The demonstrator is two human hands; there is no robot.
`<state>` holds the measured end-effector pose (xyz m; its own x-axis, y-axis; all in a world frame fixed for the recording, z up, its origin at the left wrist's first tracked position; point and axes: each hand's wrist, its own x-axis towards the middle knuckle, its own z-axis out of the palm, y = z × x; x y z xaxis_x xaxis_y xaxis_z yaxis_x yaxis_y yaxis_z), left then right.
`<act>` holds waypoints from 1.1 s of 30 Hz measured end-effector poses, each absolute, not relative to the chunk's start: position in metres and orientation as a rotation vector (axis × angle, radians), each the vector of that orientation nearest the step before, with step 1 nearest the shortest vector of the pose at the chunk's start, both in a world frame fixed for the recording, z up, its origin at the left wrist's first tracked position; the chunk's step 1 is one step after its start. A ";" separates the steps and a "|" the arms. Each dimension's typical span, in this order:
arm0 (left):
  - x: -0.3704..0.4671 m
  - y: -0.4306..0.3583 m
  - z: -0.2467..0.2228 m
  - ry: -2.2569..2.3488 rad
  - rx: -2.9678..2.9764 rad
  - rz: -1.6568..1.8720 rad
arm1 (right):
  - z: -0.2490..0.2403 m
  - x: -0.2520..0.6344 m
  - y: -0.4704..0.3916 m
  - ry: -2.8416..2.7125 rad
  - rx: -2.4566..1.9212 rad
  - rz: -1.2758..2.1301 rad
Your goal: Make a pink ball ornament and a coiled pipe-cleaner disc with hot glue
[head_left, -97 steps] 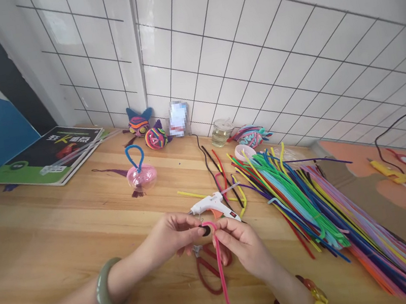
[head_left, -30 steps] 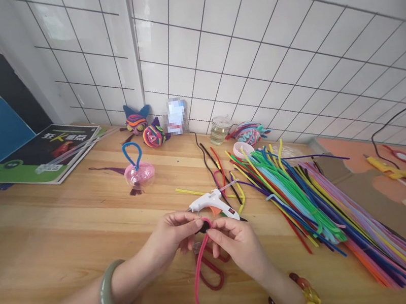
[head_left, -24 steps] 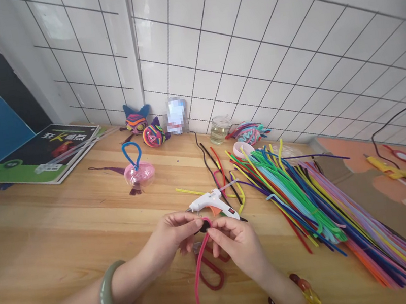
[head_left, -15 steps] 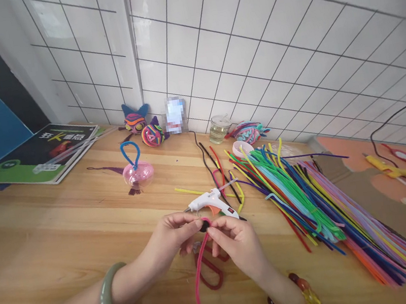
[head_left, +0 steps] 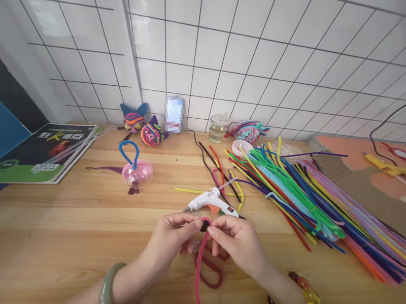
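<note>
My left hand (head_left: 179,232) is closed, with thumb and fingertips pinching a small black round piece (head_left: 204,226). Around the edge of that piece runs a pink pipe cleaner (head_left: 197,289), and its long end hangs down toward the bottom of the view. My right hand (head_left: 236,242) pinches the pink pipe cleaner close beside the black piece. Below both hands lie red-handled scissors (head_left: 212,274), partly hidden by the fingers. Just beyond the fingertips a white glue gun (head_left: 207,200) rests on its side on the wooden table (head_left: 65,235).
To the right lie bundles of coloured pipe cleaners (head_left: 311,201). A pink clear ornament (head_left: 137,172) with a blue loop sits left of centre. Along the tiled wall stand a glass jar (head_left: 218,130), a phone (head_left: 174,114) and colourful fish-like crafts (head_left: 152,133). A yellow glue gun (head_left: 390,166) lies far right.
Both hands keep the same pinch on the black piece and pink pipe cleaner. The view has shifted very slightly; nothing else visibly differs.
</note>
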<state>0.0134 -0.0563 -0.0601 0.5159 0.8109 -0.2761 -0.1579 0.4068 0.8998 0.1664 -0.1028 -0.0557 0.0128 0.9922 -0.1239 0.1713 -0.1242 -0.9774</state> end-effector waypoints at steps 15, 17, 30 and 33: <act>0.013 -0.055 -0.057 0.757 0.866 0.658 | -0.057 0.169 -0.101 -1.257 -1.403 1.304; 0.013 -0.055 -0.057 0.755 0.868 0.654 | -0.056 0.168 -0.101 -1.256 -1.404 1.301; 0.012 -0.052 -0.066 0.725 1.000 0.670 | -0.057 0.167 -0.100 -1.236 -1.367 1.298; 0.012 -0.052 -0.067 0.703 1.007 0.638 | -0.059 0.167 -0.101 -1.216 -1.347 1.302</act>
<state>0.0125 -0.0519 -0.0668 0.6168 0.7540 -0.2260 -0.1517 0.3956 0.9058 0.1671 -0.1009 -0.0586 -0.0276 0.9899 -0.1392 0.0706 -0.1369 -0.9881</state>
